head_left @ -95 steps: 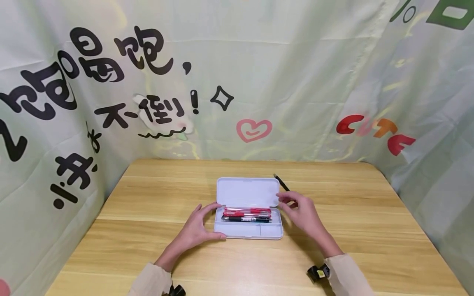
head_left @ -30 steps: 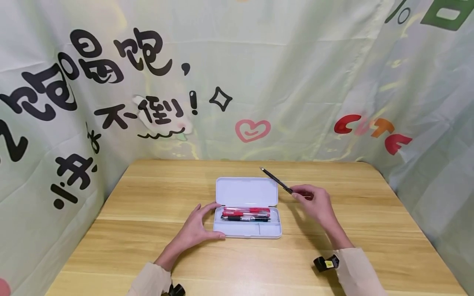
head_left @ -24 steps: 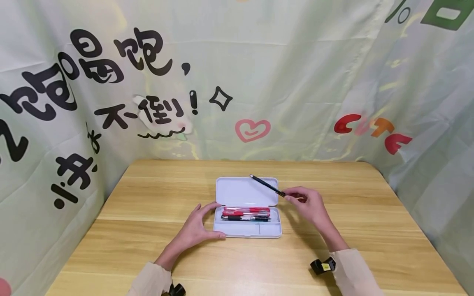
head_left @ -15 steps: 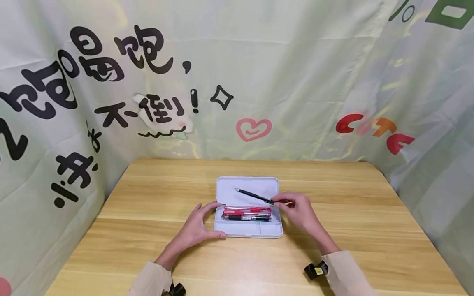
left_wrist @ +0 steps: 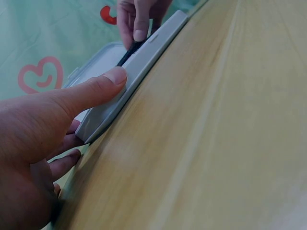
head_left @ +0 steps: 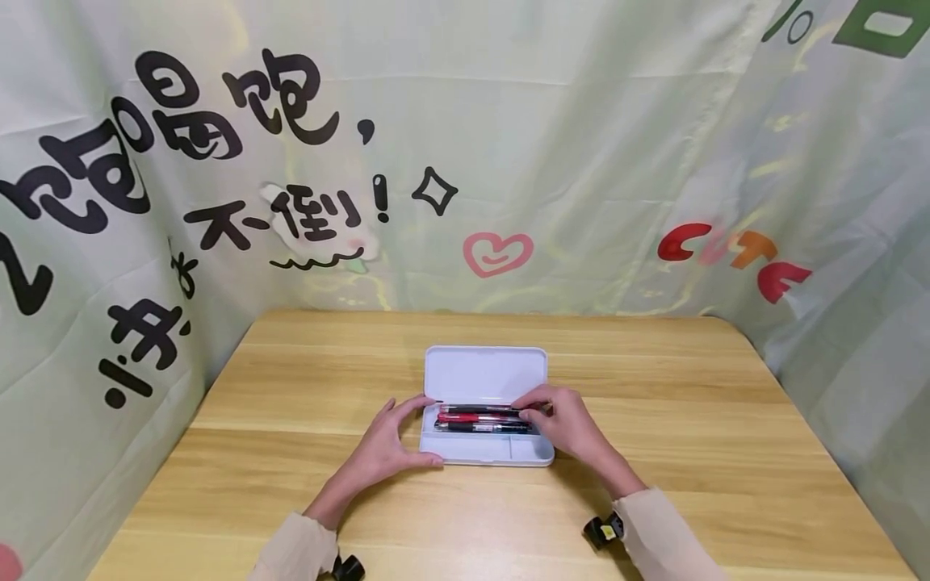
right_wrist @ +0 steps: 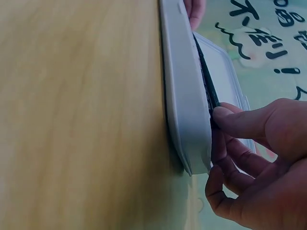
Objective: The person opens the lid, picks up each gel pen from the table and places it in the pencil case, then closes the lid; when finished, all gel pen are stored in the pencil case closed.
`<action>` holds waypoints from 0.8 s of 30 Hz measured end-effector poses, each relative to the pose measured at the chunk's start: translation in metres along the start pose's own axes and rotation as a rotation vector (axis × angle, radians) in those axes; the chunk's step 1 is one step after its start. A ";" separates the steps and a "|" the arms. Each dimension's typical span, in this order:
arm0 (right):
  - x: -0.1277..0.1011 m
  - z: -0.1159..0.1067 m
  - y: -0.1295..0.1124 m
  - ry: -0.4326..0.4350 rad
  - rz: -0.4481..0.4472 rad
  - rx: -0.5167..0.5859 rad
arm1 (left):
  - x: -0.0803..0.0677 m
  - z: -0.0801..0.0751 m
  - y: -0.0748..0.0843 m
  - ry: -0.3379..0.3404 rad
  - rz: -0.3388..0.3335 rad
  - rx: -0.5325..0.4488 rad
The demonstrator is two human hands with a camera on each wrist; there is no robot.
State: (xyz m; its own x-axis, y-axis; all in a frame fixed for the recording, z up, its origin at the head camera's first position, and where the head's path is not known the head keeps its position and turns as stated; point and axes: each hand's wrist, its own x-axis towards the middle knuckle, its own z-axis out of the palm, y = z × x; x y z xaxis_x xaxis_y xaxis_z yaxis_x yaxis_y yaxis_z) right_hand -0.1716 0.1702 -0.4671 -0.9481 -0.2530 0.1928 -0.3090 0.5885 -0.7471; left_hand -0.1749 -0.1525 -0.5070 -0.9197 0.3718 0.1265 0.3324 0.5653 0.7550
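Change: the right hand [head_left: 563, 424] has brought the black pen [head_left: 475, 409] down from the air beside the lid into the pencil case [head_left: 483, 460]; the left hand has stayed where it was.
Black pen: slim, dark, long barrel; it lies lengthwise along the far edge of the tray, just behind the red pens [head_left: 472, 418], with its right end under the right hand's fingertips.
Right hand: thumb and fingers curled and pinching the pen's end over the right end of the tray, as the right wrist view [right_wrist: 249, 143] shows.
Left hand: [head_left: 388, 444] fingers relaxed and spread, thumb pressed flat on the near left wall of the case [left_wrist: 103, 91], the other fingers at its left end; it grasps nothing.
Pencil case: white, flat, rounded corners, lid [head_left: 485, 375] folded open and lying behind the tray; a small divided compartment runs along the near side.
Contents: red pens and another dark pen [head_left: 479, 428], side by side.
Place: the case sits about mid-way across the wooden surface [head_left: 291, 484].
Backdrop: pale green cloth [head_left: 581, 121] with black lettering and a pink heart.
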 end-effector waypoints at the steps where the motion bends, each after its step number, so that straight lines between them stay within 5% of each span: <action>1: 0.001 0.001 -0.001 -0.006 0.000 -0.015 | 0.000 0.000 0.000 0.001 0.007 0.002; 12: -0.002 -0.007 0.003 0.022 0.021 -0.013 | 0.000 0.000 0.000 0.004 0.027 0.023; 18: -0.007 -0.015 0.011 0.149 0.108 0.019 | 0.000 0.000 0.001 0.017 0.040 -0.002; 24: -0.012 -0.019 0.015 0.145 0.200 0.089 | -0.001 0.002 0.000 0.045 0.031 -0.052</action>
State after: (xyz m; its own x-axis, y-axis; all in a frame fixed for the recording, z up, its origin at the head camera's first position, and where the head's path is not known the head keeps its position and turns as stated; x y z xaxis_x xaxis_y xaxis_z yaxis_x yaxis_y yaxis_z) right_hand -0.1664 0.1968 -0.4686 -0.9925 -0.0217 0.1205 -0.1129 0.5440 -0.8315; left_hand -0.1738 -0.1512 -0.5079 -0.9178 0.3546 0.1786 0.3510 0.5145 0.7823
